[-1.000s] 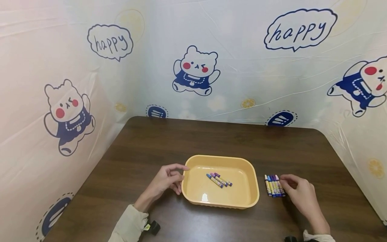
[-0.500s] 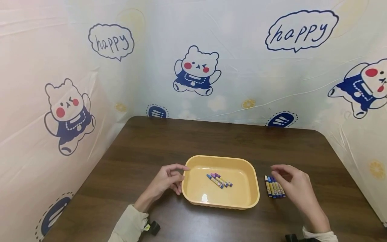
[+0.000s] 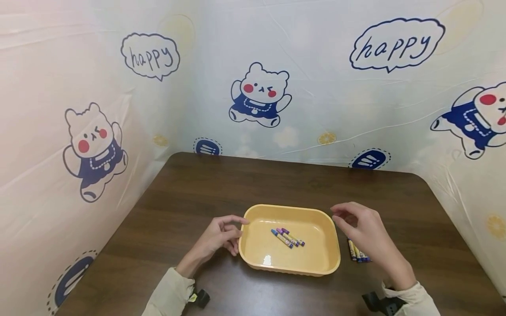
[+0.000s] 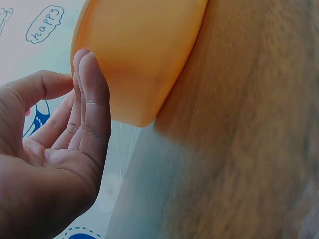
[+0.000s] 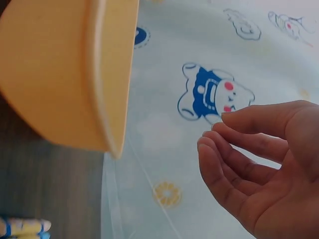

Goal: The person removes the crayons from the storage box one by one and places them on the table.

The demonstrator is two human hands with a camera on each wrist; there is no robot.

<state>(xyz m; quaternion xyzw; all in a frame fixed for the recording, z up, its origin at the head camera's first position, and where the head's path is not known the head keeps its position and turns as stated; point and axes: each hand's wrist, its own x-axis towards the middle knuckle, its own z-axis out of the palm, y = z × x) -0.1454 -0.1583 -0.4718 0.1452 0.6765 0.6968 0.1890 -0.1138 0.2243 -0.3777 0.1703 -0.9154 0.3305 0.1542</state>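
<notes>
A yellow rectangular bin [image 3: 292, 267] stands on the table, with blue, pink and purple crayons [image 3: 287, 238] lying on its floor. At the bin's left end my left hand [image 3: 217, 235] pinches the rim, one fingertip over the edge and another digit against the outer wall, as the left wrist view also shows. My right hand [image 3: 365, 228] hovers beside the bin's far right corner, fingers loosely bent. Nothing shows between those fingers in the right wrist view. Below that hand, a row of several crayons [image 3: 356, 253] lies on the table, partly hidden by it.
The dark wooden table [image 3: 292, 182] has rounded back corners. A pale printed curtain [image 3: 308, 109] with bear drawings hangs around the back and sides. Dark wrist devices [image 3: 202, 298] sit at both cuffs.
My right hand has lifted from the crayon row and moved left and away from me, to the bin's right corner. The left hand stays at the bin.
</notes>
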